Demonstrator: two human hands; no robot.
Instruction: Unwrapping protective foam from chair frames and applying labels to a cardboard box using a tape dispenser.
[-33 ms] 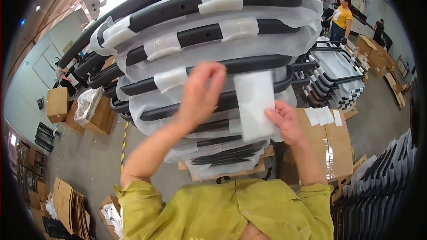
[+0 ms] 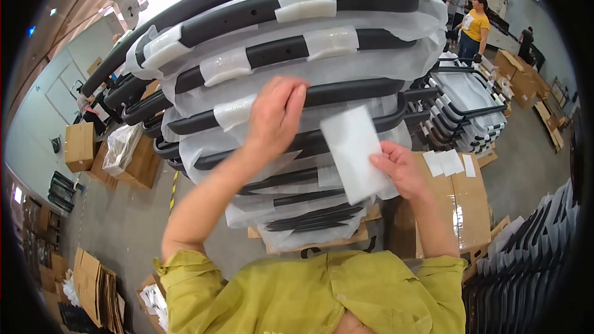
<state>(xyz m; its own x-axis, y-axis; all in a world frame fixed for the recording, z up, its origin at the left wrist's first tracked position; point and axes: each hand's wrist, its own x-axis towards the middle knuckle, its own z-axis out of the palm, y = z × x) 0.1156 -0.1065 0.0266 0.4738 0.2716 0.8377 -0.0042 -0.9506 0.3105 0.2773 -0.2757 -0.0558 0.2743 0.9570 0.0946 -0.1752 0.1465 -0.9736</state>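
Note:
My right hand (image 2: pixel 401 170) pinches a white rectangular foam sheet (image 2: pixel 356 151) by its right edge, thumb on top. The sheet hangs tilted in front of the stacked black bars. My left hand (image 2: pixel 276 114) is closed, fingers curled together at a black curved bar (image 2: pixel 356 91); what its fingertips hold, if anything, is hidden. Just left of that hand, a white foam wrap (image 2: pixel 234 114) sits around the same bar. Higher bars in the stack carry similar foam wraps (image 2: pixel 331 42), with thin white sheeting (image 2: pixel 396 25) between the layers.
A cardboard box (image 2: pixel 473 204) stands at my right, with several loose white foam pieces (image 2: pixel 444 162) on top. Another wrapped stack (image 2: pixel 471 102) is beyond it. Black frames (image 2: pixel 526 253) stand at lower right. A person in a yellow shirt (image 2: pixel 475 25) is at the far right.
The foam sheet has tilted, its top swinging left and its bottom right. My left hand has shifted slightly left and up, and its fingers have drawn closer together.

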